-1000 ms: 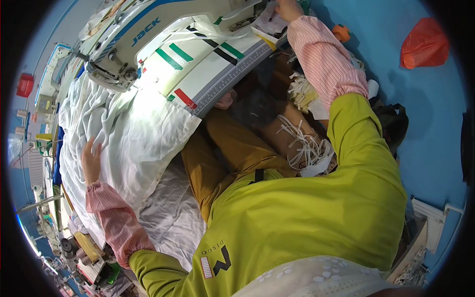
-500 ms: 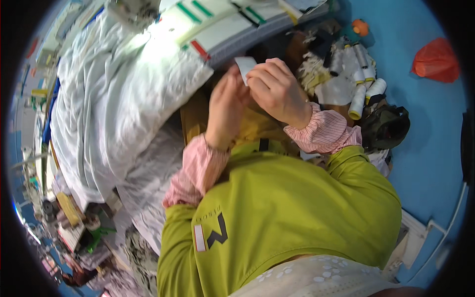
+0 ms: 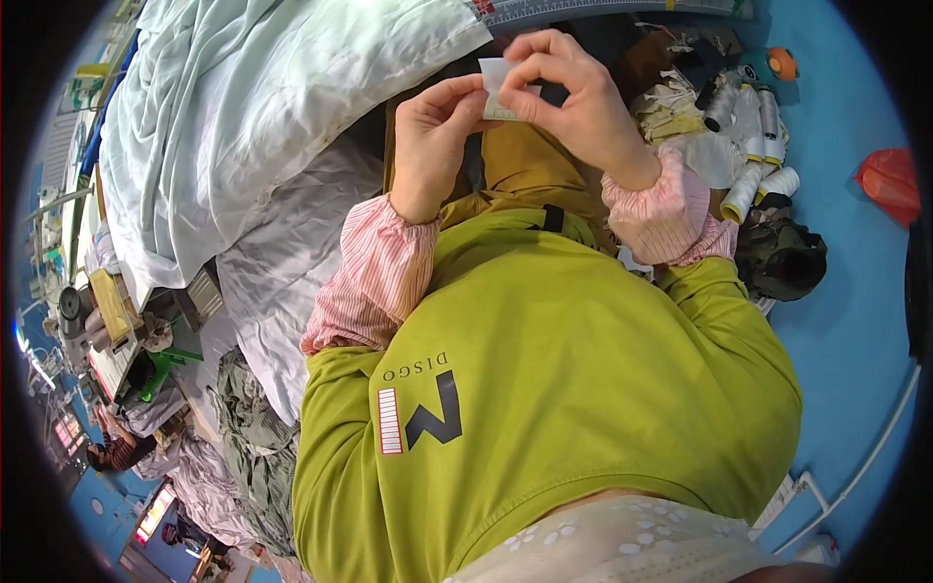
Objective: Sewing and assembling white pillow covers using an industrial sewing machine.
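My two bare hands, seen from above, meet over my lap at a small white rectangular slip (image 3: 494, 76) of thin, flat material. My left hand (image 3: 434, 136) pinches the slip's left edge between thumb and forefinger. My right hand (image 3: 573, 92) grasps it from the right, thumb and bent forefinger on its face, the other fingers curved above; faint marks near the slip's lower edge are too small to make out. The slip is held in the air, in front of my brown trousers (image 3: 535, 170) and just beside the corner of a large, white, loosely folded cloth (image 3: 253, 126). Pink-and-white striped, gathered sleeve covers (image 3: 379, 267) enclose both my forearms, over a yellow-green long-sleeved top (image 3: 583, 360). Beyond the hands, a grey ruler strip with fine graduations (image 3: 603, 9) follows the table edge. To my right lie white cone-shaped thread spools (image 3: 744, 189), with a dark, crumpled fabric bag (image 3: 782, 257) near them and a red plastic bag (image 3: 889, 185) well apart on the blue floor (image 3: 855, 321).
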Demonstrator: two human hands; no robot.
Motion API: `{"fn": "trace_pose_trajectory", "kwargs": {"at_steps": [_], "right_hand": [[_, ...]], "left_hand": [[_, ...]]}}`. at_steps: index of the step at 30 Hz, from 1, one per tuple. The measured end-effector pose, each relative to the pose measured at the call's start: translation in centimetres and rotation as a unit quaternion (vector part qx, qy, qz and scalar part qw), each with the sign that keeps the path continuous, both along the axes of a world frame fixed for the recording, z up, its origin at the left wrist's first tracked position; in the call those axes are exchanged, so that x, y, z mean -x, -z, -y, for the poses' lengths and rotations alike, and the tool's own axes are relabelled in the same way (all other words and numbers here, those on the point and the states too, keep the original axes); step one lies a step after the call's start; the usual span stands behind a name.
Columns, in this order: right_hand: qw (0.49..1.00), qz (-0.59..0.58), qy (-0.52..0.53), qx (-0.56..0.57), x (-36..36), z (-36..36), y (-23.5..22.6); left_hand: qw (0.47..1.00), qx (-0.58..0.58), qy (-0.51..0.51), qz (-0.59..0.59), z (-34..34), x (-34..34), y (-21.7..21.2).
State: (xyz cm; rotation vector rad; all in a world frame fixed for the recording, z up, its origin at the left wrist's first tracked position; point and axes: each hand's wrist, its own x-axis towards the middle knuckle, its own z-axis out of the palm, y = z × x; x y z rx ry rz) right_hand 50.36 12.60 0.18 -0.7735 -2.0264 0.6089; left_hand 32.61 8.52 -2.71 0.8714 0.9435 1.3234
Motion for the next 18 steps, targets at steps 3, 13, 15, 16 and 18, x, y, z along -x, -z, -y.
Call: {"fn": "trace_pose_trajectory", "kwargs": {"at_steps": [3, 13, 15, 16, 18], "right_hand": [[0.984, -0.036, -0.059, 0.167, -0.4, -1.3, 1.2], [0.932, -0.079, -0.082, 0.345, -0.5, -0.9, 1.1], [0.936, -0.076, -0.076, 0.336, -0.5, -0.7, 1.1], [0.937, -0.072, -0.07, 0.336, -0.4, -0.6, 0.9], [0.937, -0.069, -0.064, 0.335, -0.4, -0.6, 0.9]], "left_hand": [[0.997, -0.03, 0.029, -0.068, 0.4, 0.7, 0.0], [0.998, -0.007, 0.037, -0.055, 0.8, 0.8, -0.7], [0.996, -0.011, 0.032, -0.08, 1.1, 0.5, -0.7], [0.996, -0.01, 0.032, -0.08, 1.2, 0.5, -0.5], [0.996, -0.019, 0.027, -0.084, 1.0, 0.5, -0.2]]}}
